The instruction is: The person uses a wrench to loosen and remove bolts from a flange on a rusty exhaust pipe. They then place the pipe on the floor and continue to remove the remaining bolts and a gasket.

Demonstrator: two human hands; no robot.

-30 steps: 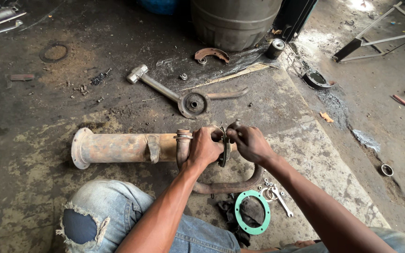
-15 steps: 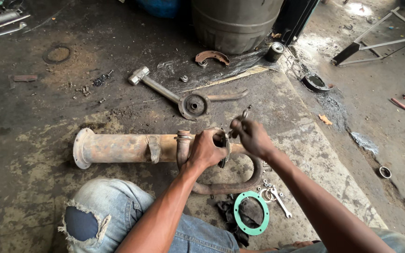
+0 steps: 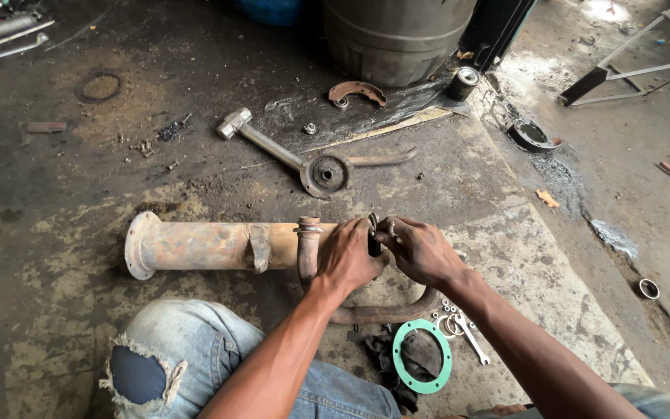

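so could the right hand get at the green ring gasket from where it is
Probably yes. The green ring gasket lies flat on the floor just below the right hand, with only the curved pipe between them, low enough to reach over. The hand would first have to let go of its small part.

pipe's [image 3: 211, 245] right end hidden behind both hands, drum [image 3: 397, 35] cropped at top edge

The pipe [image 3: 211, 245] is matt, rusty metal with a rough orange-brown skin. At its five o'clock, the gasket [image 3: 422, 357] looks like smooth green rubber or plastic. The floor [image 3: 56, 178] is rough, stained concrete. The jeans [image 3: 195, 349] are frayed blue denim.
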